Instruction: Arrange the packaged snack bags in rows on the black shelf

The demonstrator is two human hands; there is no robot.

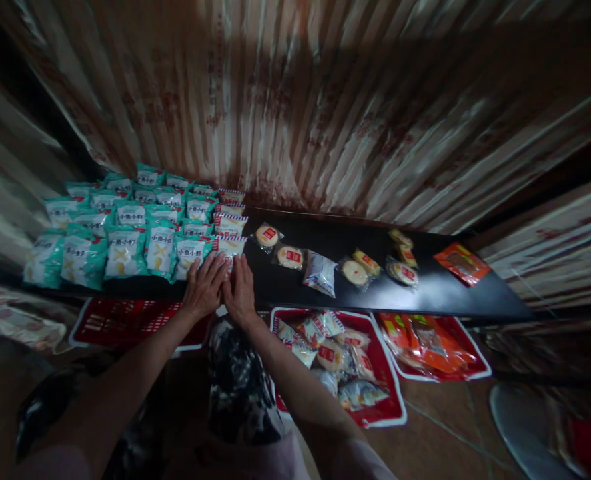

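Note:
Several teal-and-white snack bags stand in rows on the left of the black bench. Beside them, at the right end, white snack bags with red-and-blue striped tops form a column. My left hand and my right hand meet at the nearest striped bag, with fingers closed about its lower part. The thumbs are close together, and the hands hide the bag's bottom. The left hand also comes close to the neighbouring teal bag.
Round wrapped crackers, a pale bag and an orange packet lie along the bench. Below its front edge stand a red basket of snacks, another with orange packets and a red basket at left. Curtains hang behind.

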